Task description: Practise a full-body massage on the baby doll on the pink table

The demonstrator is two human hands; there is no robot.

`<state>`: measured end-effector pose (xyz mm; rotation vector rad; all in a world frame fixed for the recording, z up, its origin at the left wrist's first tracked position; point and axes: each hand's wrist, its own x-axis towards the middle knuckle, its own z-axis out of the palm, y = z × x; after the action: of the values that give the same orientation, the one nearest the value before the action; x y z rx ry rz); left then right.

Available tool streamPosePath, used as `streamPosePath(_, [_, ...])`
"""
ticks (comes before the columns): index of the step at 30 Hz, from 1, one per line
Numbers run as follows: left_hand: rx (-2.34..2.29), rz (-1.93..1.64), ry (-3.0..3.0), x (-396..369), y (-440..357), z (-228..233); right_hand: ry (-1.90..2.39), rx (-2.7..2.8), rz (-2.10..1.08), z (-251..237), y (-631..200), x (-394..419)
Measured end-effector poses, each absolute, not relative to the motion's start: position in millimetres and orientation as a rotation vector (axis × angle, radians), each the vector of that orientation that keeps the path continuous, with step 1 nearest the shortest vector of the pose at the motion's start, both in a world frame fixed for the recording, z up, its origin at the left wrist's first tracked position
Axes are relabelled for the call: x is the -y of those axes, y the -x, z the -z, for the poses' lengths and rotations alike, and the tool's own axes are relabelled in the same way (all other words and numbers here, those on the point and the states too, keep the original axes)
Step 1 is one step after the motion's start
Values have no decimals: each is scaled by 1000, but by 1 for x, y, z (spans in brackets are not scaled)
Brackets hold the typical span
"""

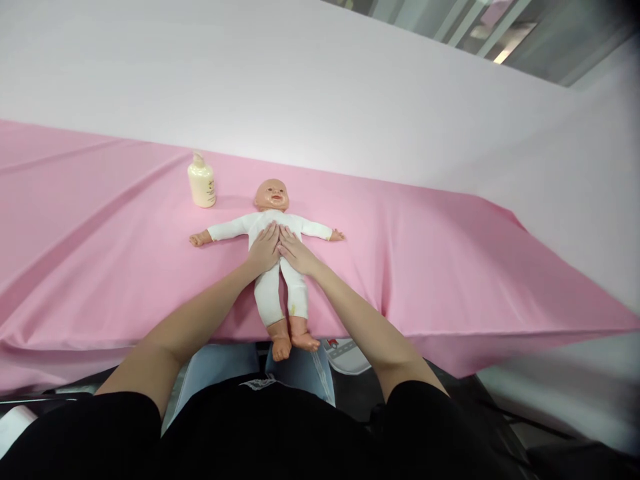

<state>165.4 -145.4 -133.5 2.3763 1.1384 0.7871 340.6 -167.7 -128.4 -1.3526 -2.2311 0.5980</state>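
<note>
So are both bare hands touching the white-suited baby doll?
Touching. The head view shows the left hand and right hand lying flat on the doll, on its torso.

A pink-draped table in front of a pale wall

A pink cloth (450, 267) is covering the table and hanging over its near edge in soft folds. A plain pale wall (300, 80) is rising behind it. At the top right, a strip light (501, 57) is glowing among glass panels (540, 33). Dark floor (500, 427) is showing below.
</note>
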Motion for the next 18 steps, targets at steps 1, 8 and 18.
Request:
streamPosePath(1, [-1123,-818,-2366,145,-165,136,1349,2261,-584,126,-337,161])
streamPosePath(8, [-1208,-875,-2292,147,-171,136,1381,2271,-549,115,-322,126])
streamPosePath(18, [-1394,-804,-2265,157,-172,126,1735,1738,-571,139,-320,115])
